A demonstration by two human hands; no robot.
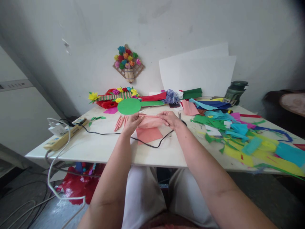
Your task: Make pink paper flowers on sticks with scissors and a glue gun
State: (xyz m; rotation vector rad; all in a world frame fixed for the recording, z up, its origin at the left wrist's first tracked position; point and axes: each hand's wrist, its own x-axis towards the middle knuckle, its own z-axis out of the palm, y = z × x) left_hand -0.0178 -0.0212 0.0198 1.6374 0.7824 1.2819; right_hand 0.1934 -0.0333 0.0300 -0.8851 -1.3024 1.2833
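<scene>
Between my two hands a sheet of pink crepe paper (152,122) is stretched, its far edge rolled into a thin strip. My left hand (133,123) pinches the left end and my right hand (169,119) pinches the right end. Under it, another piece of pink paper (149,135) lies flat on the table. Several rolled pink paper strips (120,122) rest just left of my left hand. Close to my right hand lie scissors (179,117), partly hidden. A black cord (152,146) loops across the table below the paper.
A power strip (66,133) with a white charger sits at the left table edge. Colored paper scraps (238,133) cover the right side. At the back are a green paper disc (129,106), paper flowers (124,92) and a dark bottle (235,92). White boards (197,73) lean on the wall.
</scene>
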